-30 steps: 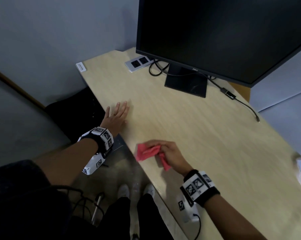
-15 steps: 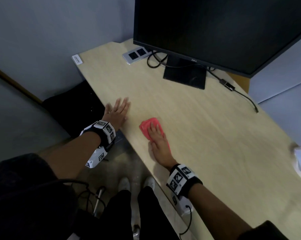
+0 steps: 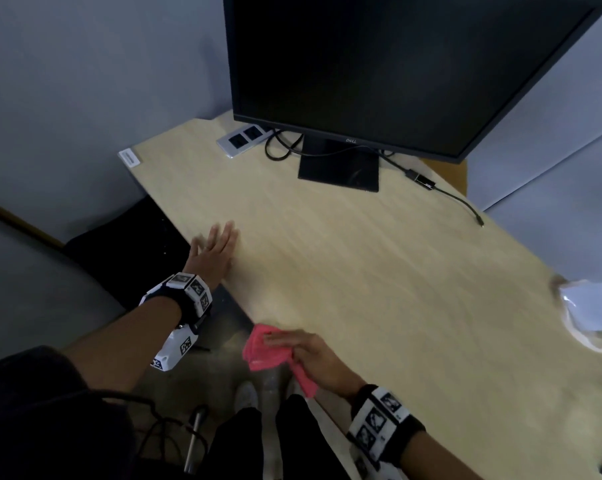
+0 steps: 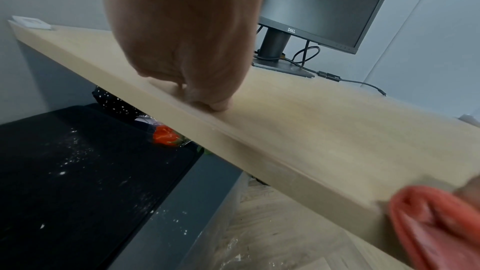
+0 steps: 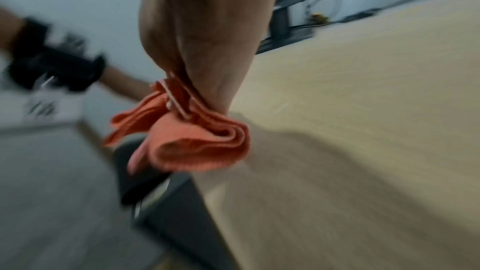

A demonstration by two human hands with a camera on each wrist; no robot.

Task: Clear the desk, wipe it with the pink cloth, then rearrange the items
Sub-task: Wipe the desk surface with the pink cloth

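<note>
Wiping: the step in hand looks like the wipe of the table [image 3: 379, 289], and the cloth [image 3: 263, 353] is now at the front edge, far from the monitor [image 3: 396, 64].
Right grip: the right hand [image 3: 313, 355] holds the cloth bunched between thumb and fingers; part of it hangs over the edge, so little of it seems to lie on the wood.
Left grip: the left hand [image 3: 213, 251] lies flat with straight fingers on the edge, on the monitor's left side, and holds nothing.
Cloth advice: I would spread it flat under the palm before the next stroke, so more cloth meets the surface.
Stroke advice: go in long lines from the edge toward the monitor base [image 3: 339, 166], each line a little over the last one.
Care: the loose cable [image 3: 462, 202] right of the monitor could catch the cloth; wipe beside it slowly.
Not done: a white packet [image 3: 590, 308] lies far right of the monitor; the wood under it probably needs wiping too.
</note>
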